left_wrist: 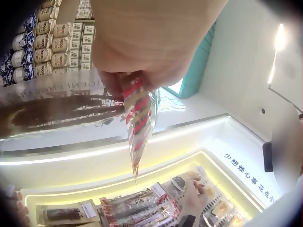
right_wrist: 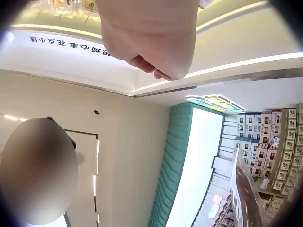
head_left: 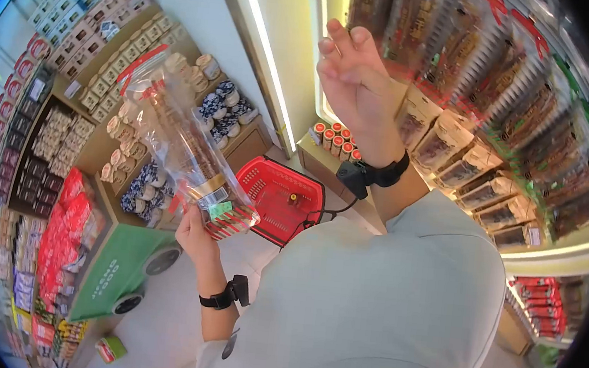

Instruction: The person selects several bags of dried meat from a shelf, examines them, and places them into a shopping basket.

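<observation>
My left hand (head_left: 197,235) pinches the lower end of a long clear plastic bag (head_left: 189,131) holding a dark brown, stick-shaped food. The bag has a red top edge, red stripes at the gripped end and a green label. In the left wrist view, the striped corner (left_wrist: 137,113) pokes out below the fingers, and the brown contents (left_wrist: 57,111) stretch to the left. Raised before the lit shelf, my right hand (head_left: 361,84) has loosely bent fingers and holds nothing. The right wrist view shows that hand (right_wrist: 151,38) from its wrist side.
A red shopping basket (head_left: 294,187) is below, between the hands. Large packaged goods (head_left: 457,43) hang on the right, above brown paper packs (head_left: 441,138). Red-topped cans (head_left: 337,142) stand in the corner. A green-fronted display (head_left: 119,273) and stacked packages (head_left: 95,12) are on the left.
</observation>
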### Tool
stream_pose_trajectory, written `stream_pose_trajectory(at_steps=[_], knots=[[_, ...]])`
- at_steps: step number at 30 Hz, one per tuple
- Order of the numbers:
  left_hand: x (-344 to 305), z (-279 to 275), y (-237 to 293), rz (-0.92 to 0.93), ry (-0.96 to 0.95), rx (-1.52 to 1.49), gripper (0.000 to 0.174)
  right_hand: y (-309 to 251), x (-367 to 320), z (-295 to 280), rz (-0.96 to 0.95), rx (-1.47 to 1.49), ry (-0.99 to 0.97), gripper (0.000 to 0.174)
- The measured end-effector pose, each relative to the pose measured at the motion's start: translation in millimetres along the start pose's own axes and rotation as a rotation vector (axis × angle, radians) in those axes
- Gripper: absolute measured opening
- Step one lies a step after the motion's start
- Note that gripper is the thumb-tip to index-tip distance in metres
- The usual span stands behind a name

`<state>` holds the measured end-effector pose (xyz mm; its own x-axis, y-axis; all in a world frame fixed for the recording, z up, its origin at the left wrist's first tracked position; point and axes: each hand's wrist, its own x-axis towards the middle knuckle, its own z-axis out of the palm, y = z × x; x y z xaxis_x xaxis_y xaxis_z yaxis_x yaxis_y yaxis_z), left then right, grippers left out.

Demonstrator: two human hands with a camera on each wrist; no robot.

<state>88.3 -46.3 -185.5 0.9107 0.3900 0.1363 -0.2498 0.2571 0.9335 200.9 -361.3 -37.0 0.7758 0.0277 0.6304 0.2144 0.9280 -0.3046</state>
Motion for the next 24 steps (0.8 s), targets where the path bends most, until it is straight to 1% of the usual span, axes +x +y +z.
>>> stream_pose_trajectory(at_steps=[1,3,4,6,7,9,11,12,13,14,16,17,19,20,22,24], knots=[[3.6,4.9,-3.7,-0.018,-0.002,-0.012,0.024,-10.2,-3.9,3.4,-0.028,-0.022,0.020,0.046],[8.3,18.7,-10.5,-0.045,-0.029,-0.037,0.024,-30.1,-11.8,7.8,-0.065,-0.063,-0.083,0.048],[11.6,24.3,-16.8,-0.057,-0.059,-0.039,0.024,-40.5,-16.1,8.7,-0.087,-0.084,-0.071,0.048],[18.0,35.3,-28.6,-0.073,-0.064,-0.051,0.023,-61.1,-25.0,9.1,-0.105,-0.077,-0.116,0.050],[18.5,43.4,-31.7,-0.097,-0.067,-0.057,0.023,-71.3,-28.5,7.8,-0.120,-0.092,-0.104,0.050],[16.4,60.1,-34.0,-0.114,-0.090,-0.049,0.024,-91.2,-35.3,5.0,-0.147,-0.137,-0.162,0.048],[15.3,73.8,-34.7,-0.116,-0.108,0.005,0.026,-106.3,-41.9,2.0,-0.184,-0.156,-0.123,0.045],[12.8,82.2,-36.1,-0.124,-0.146,-0.007,0.026,-116.9,-44.0,0.5,-0.212,-0.172,-0.104,0.043],[10.9,92.8,-37.6,-0.113,-0.173,-0.040,0.027,-127.5,-48.7,-2.2,-0.221,-0.219,-0.048,0.038],[10.5,104.7,-39.9,-0.103,-0.202,-0.079,0.029,-136.7,-52.9,-2.9,-0.227,-0.251,0.008,0.037],[7.3,121.5,-43.1,-0.132,-0.253,-0.063,0.030,-155.7,-62.7,-19.2,-0.245,-0.311,0.052,0.036],[8.2,127.1,-48.8,-0.175,-0.249,-0.068,0.030,-166.0,-69.7,-26.8,-0.260,-0.335,0.051,0.036],[1.9,139.5,-55.2,-0.176,-0.293,-0.066,0.030,-185.0,-82.4,-42.4,-0.277,-0.442,0.232,0.033],[0.9,147.5,-58.4,-0.168,-0.317,-0.053,0.029,-196.6,-87.3,-50.4,-0.288,-0.457,0.227,0.033],[-2.8,160.0,-64.2,-0.185,-0.300,-0.069,0.029,-220.3,-100.8,-65.5,-0.303,-0.738,0.560,0.028],[-6.6,167.3,-69.5,-0.203,-0.303,-0.062,0.027,-246.9,-109.9,-84.4,-0.365,-1.009,0.774,0.025]])
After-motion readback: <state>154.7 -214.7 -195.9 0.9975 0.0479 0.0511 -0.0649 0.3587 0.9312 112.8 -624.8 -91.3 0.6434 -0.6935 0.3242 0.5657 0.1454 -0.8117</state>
